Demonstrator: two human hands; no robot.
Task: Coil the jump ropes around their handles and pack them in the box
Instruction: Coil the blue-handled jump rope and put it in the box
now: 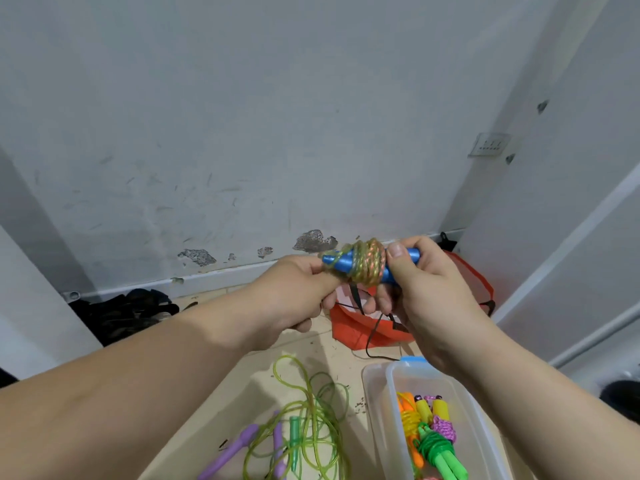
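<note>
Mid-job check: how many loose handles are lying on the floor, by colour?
Purple handles: 2
Green handle: 1
Total: 3

The pale wall is scuffed, with paint chipped away in patches above a white skirting strip. A socket plate sits on the right-hand wall. On the beige floor lie a dark heap and an orange bag.
</note>
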